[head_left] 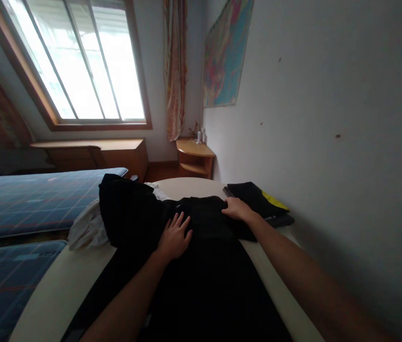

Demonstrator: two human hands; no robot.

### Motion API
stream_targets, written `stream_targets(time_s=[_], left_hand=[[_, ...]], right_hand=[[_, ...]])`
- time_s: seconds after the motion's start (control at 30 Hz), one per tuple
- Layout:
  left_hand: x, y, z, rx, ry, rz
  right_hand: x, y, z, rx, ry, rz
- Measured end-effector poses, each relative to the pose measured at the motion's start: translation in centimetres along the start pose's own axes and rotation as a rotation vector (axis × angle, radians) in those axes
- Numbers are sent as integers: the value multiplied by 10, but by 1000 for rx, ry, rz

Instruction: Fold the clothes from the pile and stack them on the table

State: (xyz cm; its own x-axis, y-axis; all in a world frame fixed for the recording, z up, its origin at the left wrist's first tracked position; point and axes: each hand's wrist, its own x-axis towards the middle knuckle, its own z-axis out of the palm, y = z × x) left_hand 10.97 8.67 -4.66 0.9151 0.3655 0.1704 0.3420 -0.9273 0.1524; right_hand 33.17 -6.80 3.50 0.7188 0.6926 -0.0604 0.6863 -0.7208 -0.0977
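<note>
A large black garment (204,285) lies spread over a round cream table, its lower part reaching toward me. Its exact kind is hard to make out in the dark cloth. My left hand (175,237) rests flat on its upper part, fingers apart. At the upper right edge of the cloth, my right hand (236,209) is closed with its fingertips on the fabric. To the left of my left hand a black cloth heap (129,209) bulges up. Beyond my right hand lie folded dark clothes (250,194) with a yellow patch.
The cream table (190,185) stands beside a white wall (329,95) on the right. A whitish cloth (88,228) hangs over its left side. Plaid mattresses (44,199) lie to the left. A corner shelf (195,149) and a wooden desk (122,147) stand farther back.
</note>
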Motion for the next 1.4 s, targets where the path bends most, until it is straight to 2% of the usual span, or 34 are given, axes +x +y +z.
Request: stream_targets(time_s=[0.27,0.43,0.5,0.67,0.87,0.97,1.07,1.2,1.27,1.33,1.4], left_hand=[[1,0,0,-10,9,-9],[0,1,-2,-11,5,-12],[0,0,-2,-5,7,-12],[0,1,-1,9,12,-19],[0,3,-3,-1,8,-29],[1,3,-3,7,6,-36],[1,3,-2,18,9,-36],[2,3,-1,25,15,-33],[2,3,-2,29,20,-27],[1,3,-2,29,18,-29],[1,4,-3,25,10,-34]], right_hand=[[8,15,-36,9,-53,-15],[12,24,-52,4,-225,-62],[13,28,-56,-13,-244,-75],[15,31,-57,-133,-25,-32],[5,31,-51,-186,113,80],[-3,23,-48,-225,277,92],[-14,2,-35,-195,388,-38],[-33,-38,8,-35,244,-264],[-42,-53,35,20,186,-314],[-48,-58,57,64,112,-302],[-50,-53,71,104,92,-271]])
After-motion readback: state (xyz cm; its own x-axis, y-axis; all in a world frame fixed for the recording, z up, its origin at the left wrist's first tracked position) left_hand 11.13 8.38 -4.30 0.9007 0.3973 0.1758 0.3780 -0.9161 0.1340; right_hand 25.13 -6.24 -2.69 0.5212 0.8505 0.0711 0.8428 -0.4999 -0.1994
